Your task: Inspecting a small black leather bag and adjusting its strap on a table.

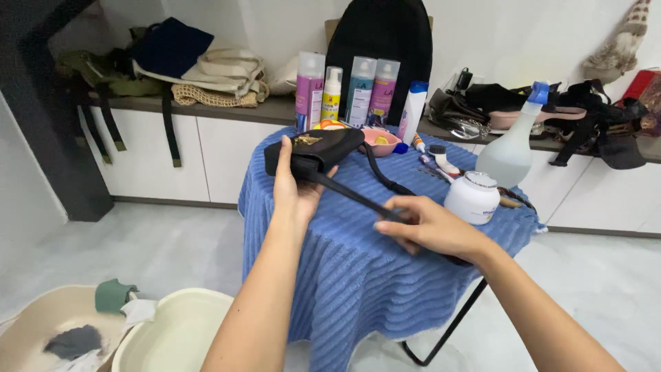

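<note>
Left grip: your left hand (pixel 295 187) is closed around the black pouch bag (pixel 313 151), holding it up over the counter (pixel 358 275) with its blue cloth.
Right grip: your right hand (pixel 430 226) pinches the bag's black strap (pixel 351 195), pulled taut toward 4 o'clock.
Around: white cream jar (pixel 472 197) at 1 o'clock of your right hand; spray bottle (pixel 513 145) behind it.

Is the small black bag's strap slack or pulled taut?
Taut: the black strap runs straight from the small black bag in the left hand to the right hand.
</note>
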